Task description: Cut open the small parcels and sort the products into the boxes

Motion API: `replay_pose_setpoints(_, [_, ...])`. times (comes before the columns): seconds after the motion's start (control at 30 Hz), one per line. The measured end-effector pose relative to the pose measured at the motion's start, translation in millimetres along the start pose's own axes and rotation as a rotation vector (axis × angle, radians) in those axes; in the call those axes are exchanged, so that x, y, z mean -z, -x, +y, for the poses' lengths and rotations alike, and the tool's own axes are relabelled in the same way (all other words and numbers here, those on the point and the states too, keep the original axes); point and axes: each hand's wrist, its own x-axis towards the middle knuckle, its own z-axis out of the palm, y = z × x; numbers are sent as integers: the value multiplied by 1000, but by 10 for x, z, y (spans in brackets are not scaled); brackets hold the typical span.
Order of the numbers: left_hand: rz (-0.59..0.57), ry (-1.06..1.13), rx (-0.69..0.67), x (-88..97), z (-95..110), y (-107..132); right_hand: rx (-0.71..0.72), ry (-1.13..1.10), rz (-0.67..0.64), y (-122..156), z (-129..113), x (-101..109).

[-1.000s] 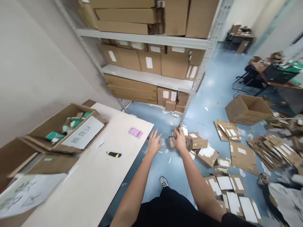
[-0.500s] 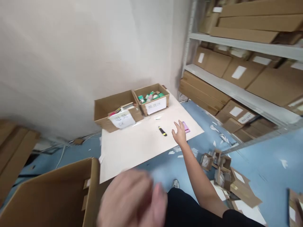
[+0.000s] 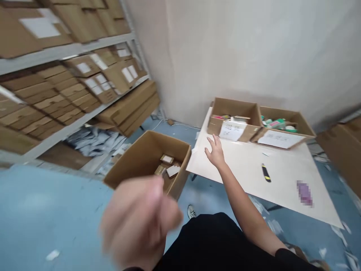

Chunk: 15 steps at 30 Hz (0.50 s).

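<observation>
Hovering, seemingly pre-grasp: right hand (image 3: 216,153) spread; left hand (image 3: 138,220) curled, blurred, grip untellable, before deep, open brown cardboard box (image 3: 141,156). Next grasp calls for lowering.

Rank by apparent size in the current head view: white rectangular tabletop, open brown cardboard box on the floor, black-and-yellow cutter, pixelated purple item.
1. White tabletop
2. Brown cardboard floor box, partly hidden by the blurred left hand
3. Purple item, outline inexact through pixelation
4. Black-and-yellow cutter
</observation>
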Motion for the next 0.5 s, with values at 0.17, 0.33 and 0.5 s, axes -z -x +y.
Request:
replay_pose_setpoints(0.17, [-65,-314,37,-71,-1477,-563,168,-115,-186,-442,-926,-891])
replay_pose_setpoints(0.33, [-271,-394,292,-82,-2736,-133,294,-179,-347,-694,-1494,-1645])
replay_pose_setpoints(0.5, [-370,-395,543,-187,-3417,341,357,-218,-503,-837,-1641,-2283])
